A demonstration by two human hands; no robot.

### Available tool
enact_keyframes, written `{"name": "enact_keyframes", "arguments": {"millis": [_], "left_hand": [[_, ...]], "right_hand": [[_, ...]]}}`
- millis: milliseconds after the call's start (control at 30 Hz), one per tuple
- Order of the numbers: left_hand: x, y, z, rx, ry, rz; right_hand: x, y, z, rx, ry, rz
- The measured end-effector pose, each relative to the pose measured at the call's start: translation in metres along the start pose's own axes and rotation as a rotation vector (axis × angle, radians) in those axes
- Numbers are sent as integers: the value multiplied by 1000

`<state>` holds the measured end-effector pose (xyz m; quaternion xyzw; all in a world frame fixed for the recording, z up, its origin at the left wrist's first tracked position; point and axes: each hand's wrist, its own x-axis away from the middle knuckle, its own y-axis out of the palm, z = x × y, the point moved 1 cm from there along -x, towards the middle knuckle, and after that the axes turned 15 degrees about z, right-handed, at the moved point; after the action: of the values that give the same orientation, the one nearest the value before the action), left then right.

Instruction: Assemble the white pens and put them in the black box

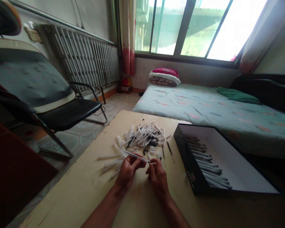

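Observation:
My left hand (128,169) is closed around a clear pen barrel (136,155) that points up and to the left. My right hand (157,175) pinches the barrel's near tip, fingers pressed together on the same pen. Both hands rest on a pale wooden tabletop (90,190). Just beyond them lies a heap of loose pen parts (143,136), white barrels and dark caps. To the right stands an open black box (228,164) with a row of finished pens (205,161) laid along its left side.
A black folding chair (61,110) stands left of the table, with a radiator (85,60) behind it. A bed (204,107) with pillows lies beyond the table under a bright window. A dark red cabinet (11,177) fills the lower left.

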<state>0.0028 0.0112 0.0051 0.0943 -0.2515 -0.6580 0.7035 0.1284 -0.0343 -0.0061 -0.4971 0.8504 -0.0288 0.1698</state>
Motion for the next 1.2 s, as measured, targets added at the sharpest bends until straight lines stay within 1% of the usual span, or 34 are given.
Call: {"name": "enact_keyframes", "arguments": {"millis": [233, 433, 633, 700, 733, 833, 900, 967, 1033, 1100, 1200], "left_hand": [[1, 0, 1, -35, 16, -50], [1, 0, 1, -14, 17, -8], [0, 0, 0, -47, 40, -43], [0, 0, 0, -37, 58, -19], [0, 0, 0, -24, 72, 10], [0, 0, 1, 26, 115, 130], [0, 0, 2, 48, 129, 192], [0, 1, 3, 54, 136, 226], [-1, 1, 3, 46, 142, 238], [-1, 0, 3, 42, 146, 239], [-2, -1, 2, 34, 140, 230]], "right_hand": [[-1, -1, -1, 71, -35, 23], [-1, -1, -1, 38, -41, 1], [1, -1, -3, 24, -40, -16], [1, -1, -3, 16, -27, 8], [1, -2, -2, 13, -24, 41], [-3, -5, -1, 38, -35, 182], [-8, -8, -1, 101, -62, 221], [-16, -8, -2, 213, -113, 178], [-24, -5, -6, 393, -194, 91], [-32, 1, -11, 617, -273, 29], [-43, 12, -19, 889, -335, 24]]}}
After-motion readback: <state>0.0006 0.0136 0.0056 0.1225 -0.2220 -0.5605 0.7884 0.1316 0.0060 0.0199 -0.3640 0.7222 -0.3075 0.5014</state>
